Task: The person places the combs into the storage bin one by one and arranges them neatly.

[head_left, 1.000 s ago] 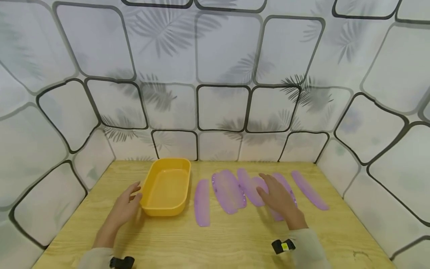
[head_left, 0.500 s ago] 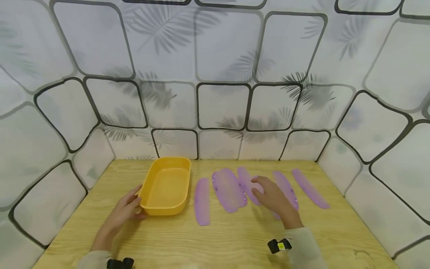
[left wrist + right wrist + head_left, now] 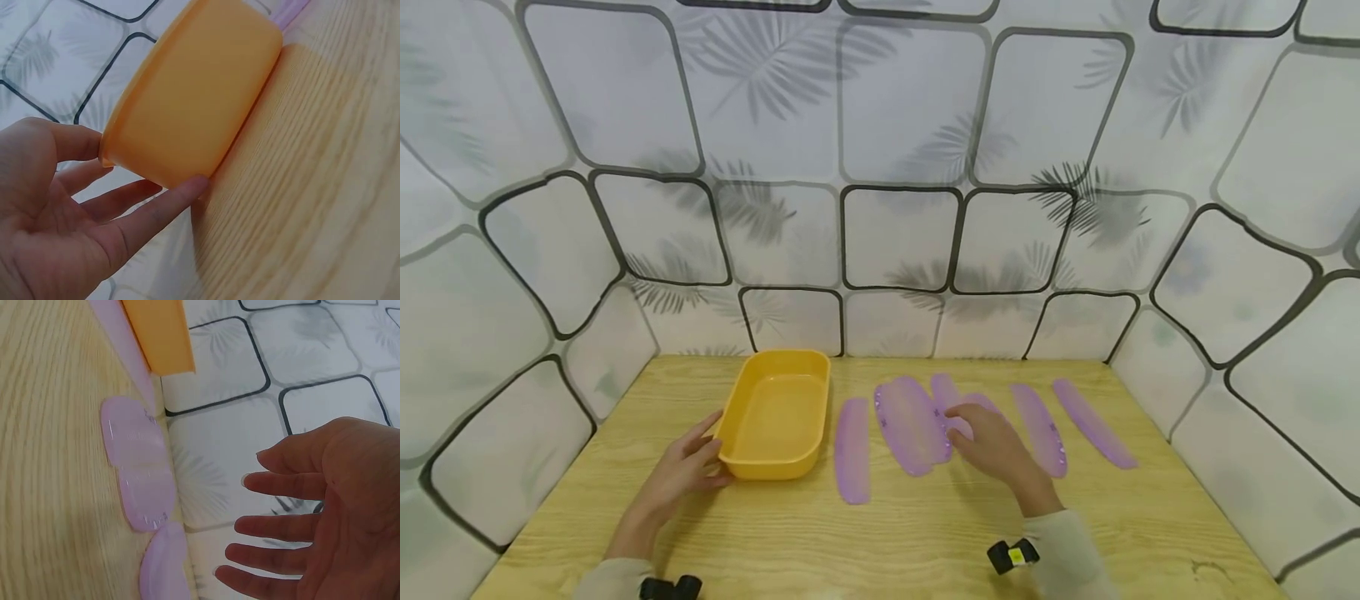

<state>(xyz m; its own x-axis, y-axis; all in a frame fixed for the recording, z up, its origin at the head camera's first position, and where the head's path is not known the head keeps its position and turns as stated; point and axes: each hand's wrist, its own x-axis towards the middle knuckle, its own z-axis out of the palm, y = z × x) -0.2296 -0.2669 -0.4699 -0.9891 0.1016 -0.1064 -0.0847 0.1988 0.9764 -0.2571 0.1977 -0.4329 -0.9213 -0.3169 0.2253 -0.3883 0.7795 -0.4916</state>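
Observation:
My left hand [image 3: 677,479] is at the left near corner of a yellow plastic basin [image 3: 775,421]. In the left wrist view, its fairly straight fingers touch the basin's rim and lower side. Over the purple combs hovers my right hand [image 3: 996,446], fingers relaxed and apart in the right wrist view, holding nothing. Just left of its fingertips lie two combs forming an oval [image 3: 912,425]. Another comb [image 3: 944,386] is partly hidden beneath the hand.
A single comb [image 3: 852,450] lies beside the basin. Farther right are a comb with shiny studs [image 3: 1040,429] and a plain comb [image 3: 1093,422]. Patterned cloth walls [image 3: 895,242] enclose the wooden table [image 3: 850,550] at the back and sides.
My right hand has moved left over the combs, uncovering the studded one on the right. My left hand has come in against the basin's corner.

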